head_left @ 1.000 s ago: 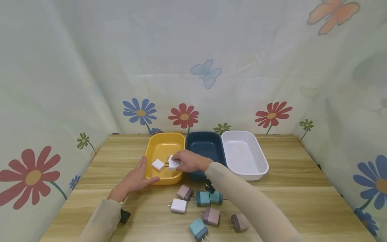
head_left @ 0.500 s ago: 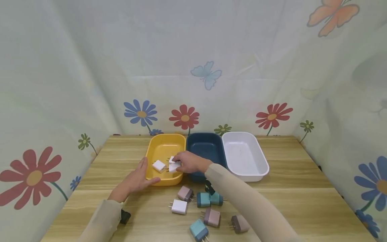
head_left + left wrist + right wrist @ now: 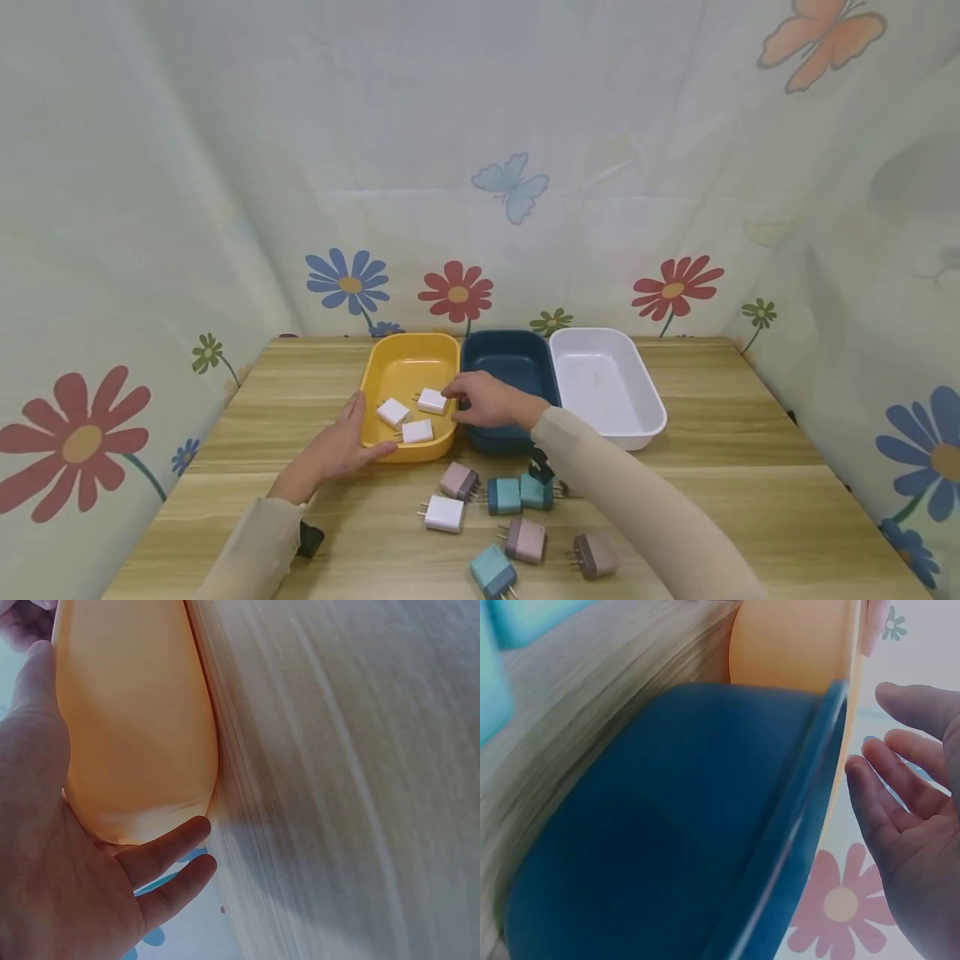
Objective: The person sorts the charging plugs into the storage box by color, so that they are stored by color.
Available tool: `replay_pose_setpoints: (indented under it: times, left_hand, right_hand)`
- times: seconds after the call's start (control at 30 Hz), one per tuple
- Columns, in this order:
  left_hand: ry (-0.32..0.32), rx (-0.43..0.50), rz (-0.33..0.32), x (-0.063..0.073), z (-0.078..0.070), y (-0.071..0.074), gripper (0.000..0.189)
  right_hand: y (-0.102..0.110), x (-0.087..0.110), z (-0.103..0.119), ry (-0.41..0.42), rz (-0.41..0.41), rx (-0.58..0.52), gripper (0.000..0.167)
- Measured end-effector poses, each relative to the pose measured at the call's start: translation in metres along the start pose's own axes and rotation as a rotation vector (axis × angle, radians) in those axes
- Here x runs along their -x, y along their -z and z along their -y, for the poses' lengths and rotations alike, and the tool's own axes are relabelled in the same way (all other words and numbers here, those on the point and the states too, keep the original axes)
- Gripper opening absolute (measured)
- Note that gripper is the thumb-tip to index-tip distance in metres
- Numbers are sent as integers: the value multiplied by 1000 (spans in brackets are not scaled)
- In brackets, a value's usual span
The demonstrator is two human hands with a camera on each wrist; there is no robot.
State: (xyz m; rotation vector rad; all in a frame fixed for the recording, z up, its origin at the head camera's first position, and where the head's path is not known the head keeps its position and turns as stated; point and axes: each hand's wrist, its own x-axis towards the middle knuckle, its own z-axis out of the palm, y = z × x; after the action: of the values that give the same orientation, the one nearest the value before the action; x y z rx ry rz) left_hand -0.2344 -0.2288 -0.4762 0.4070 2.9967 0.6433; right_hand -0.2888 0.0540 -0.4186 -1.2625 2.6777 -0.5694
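In the head view, my left hand [image 3: 337, 442] lies against the left front corner of the yellow tray [image 3: 411, 340]. In the left wrist view its thumb is along the rim and its other fingers stretch outside the wall. Just above the tray's right rim is my right hand [image 3: 495, 400], with nothing between its thumb and fingers. Near its fingertips is a white plug charger [image 3: 432, 401] inside the tray. Another white charger [image 3: 393, 412] lies further left, and a third white charger [image 3: 417, 431] is close to the front wall.
Beside the yellow tray stand a dark blue tray [image 3: 510, 340] and a white tray [image 3: 600, 337]. In front, several loose chargers lie on the wooden table, among them a white one [image 3: 444, 513], a pink one [image 3: 525, 538] and a light blue one [image 3: 492, 570].
My right hand has let go of a white charger, which has come down near the front of the yellow tray. That hand has moved slightly right; the left hand stays in place.
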Motion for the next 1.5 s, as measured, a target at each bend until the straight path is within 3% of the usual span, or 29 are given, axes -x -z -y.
replay_pose_setpoints:
  times: [0.33, 0.73, 1.5]
  left_hand:
    - [2, 0, 4, 0, 2, -3, 118]
    - [6, 12, 11, -2, 4, -3, 119]
    - [17, 9, 35, -3, 6, -3, 121]
  right_hand:
    - [6, 26, 3, 29, 36, -16, 40]
    - [2, 52, 27, 148, 98, 7, 38]
    - [-37, 57, 43, 305, 262, 106, 33]
